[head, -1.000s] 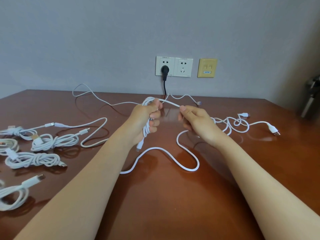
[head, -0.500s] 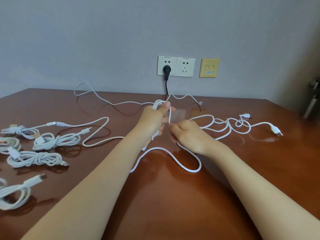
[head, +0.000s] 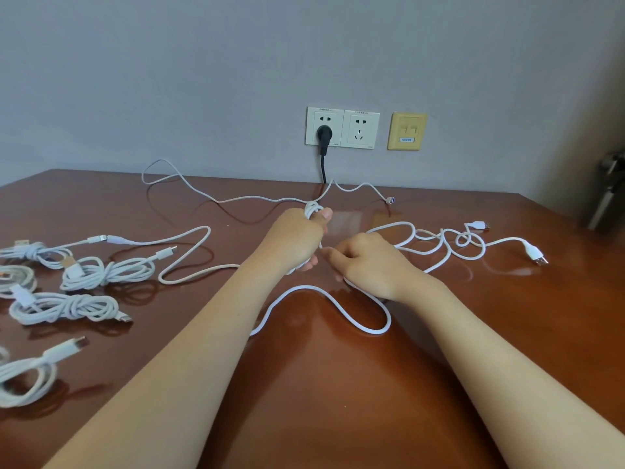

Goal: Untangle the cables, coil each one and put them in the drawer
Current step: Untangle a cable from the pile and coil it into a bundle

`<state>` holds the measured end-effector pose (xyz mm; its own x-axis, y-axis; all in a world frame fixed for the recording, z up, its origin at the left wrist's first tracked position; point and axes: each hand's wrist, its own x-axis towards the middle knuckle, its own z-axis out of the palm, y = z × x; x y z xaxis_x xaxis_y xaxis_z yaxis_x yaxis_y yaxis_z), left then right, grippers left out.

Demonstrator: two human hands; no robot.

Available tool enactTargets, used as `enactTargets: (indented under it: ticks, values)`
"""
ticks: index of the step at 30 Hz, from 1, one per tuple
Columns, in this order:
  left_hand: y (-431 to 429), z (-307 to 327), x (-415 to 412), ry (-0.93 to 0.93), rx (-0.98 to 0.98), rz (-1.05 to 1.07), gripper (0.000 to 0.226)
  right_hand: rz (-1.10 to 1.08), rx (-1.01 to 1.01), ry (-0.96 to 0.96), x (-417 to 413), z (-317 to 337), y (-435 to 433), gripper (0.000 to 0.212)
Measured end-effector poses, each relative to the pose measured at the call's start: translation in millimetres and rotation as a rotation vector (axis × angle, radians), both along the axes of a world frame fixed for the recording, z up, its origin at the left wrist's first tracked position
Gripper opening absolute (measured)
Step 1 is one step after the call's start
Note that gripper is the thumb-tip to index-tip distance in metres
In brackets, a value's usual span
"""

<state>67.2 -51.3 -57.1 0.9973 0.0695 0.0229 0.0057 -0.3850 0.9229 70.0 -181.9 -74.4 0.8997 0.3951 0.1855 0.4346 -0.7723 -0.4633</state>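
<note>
Here cable [head: 313, 208] wraps left fingers [head: 308, 265]; right fingers [head: 334, 257] pinch it.

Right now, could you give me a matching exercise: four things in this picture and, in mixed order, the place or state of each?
1 black plug
2 left hand
3 yellow wall plate
4 bundled cables

a left part of the table
b right of the sockets
c plugged into the left socket
d grips a cable coil

Pairs: 1-c, 2-d, 3-b, 4-a
</note>
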Motion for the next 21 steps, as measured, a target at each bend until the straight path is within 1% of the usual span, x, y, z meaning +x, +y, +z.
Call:
enactTargets:
  ticks: [2,4,5,6,7,10,14,15,17,19,21]
  values:
    - [1.8,-1.6,1.2,-0.005,0.054,0.008,0.031,0.004,-0.016,-0.014,0.6,0.1,-0.4,0.045]
    - [3.2,-3.2,3.5,-0.049,0.124,0.037,0.031,0.015,-0.021,-0.032,0.9,-0.2,0.7,0.040]
    - [3.4,-3.3,4.4,-0.070,0.123,0.047,0.031,0.017,-0.020,-0.039,0.9,-0.5,1.3,0.038]
    - [2.8,-3.1,5.3,-0.075,0.075,0.048,0.031,0.020,-0.013,-0.043,0.7,-0.8,1.9,0.036]
    - [1.9,-1.9,5.1,-0.059,-0.032,0.045,0.031,0.023,-0.001,-0.042,0.4,-0.9,2.2,0.034]
    - [2.6,3.6,6.3,0.018,-0.437,0.048,0.032,0.039,0.062,-0.021,0.7,-1.0,0.4,0.030]
    - [14.7,8.6,10.4,0.015,-0.842,0.107,0.036,0.026,0.102,-0.008,3.6,-1.9,-3.6,0.032]
    - [18.2,9.7,10.5,0.015,-0.903,0.104,0.038,0.022,0.098,-0.004,4.0,-2.0,-4.2,0.034]
    - [23.3,11.8,9.9,0.010,-0.953,0.101,0.040,0.020,0.081,0.013,3.6,-1.7,-4.1,0.039]
    - [26.4,11.8,10.3,0.006,-0.945,0.111,0.041,0.026,0.059,0.017,2.3,-0.4,-3.0,0.040]
    - [28.0,10.9,11.7,-0.001,-0.908,0.116,0.041,0.031,0.052,-0.008,1.9,1.7,-2.9,0.037]
